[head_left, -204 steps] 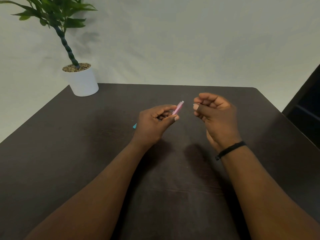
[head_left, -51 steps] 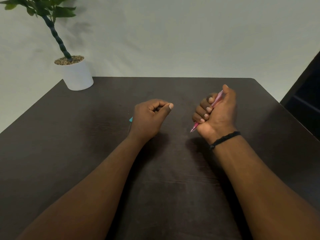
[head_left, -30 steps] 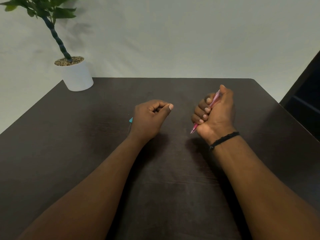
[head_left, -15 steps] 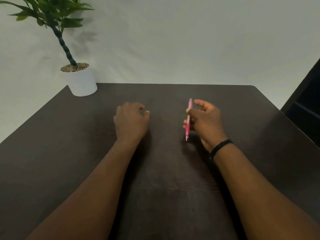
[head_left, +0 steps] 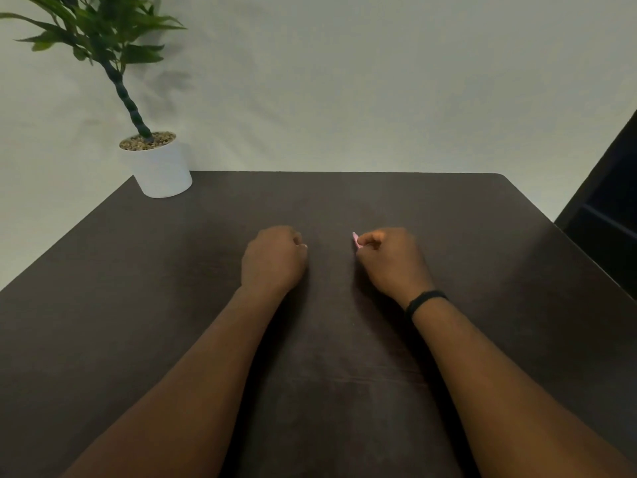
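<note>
My right hand (head_left: 391,262) rests low on the dark table (head_left: 482,270) with its fingers curled round a pink pen (head_left: 355,240). Only the pen's short pink end shows, poking out past the fingertips to the left. A black band sits on that wrist. My left hand (head_left: 274,258) lies knuckles up on the table a little to the left, fingers curled under. Whatever may be beneath or inside the left hand is hidden.
A white pot (head_left: 160,169) with a green plant stands at the table's far left corner. A dark piece of furniture (head_left: 610,215) rises past the table's right edge. A pale wall lies behind.
My right hand has turned over and lowered, so the pink pen that stood upright is now mostly hidden under it. The left hand has stayed curled, knuckles up.
</note>
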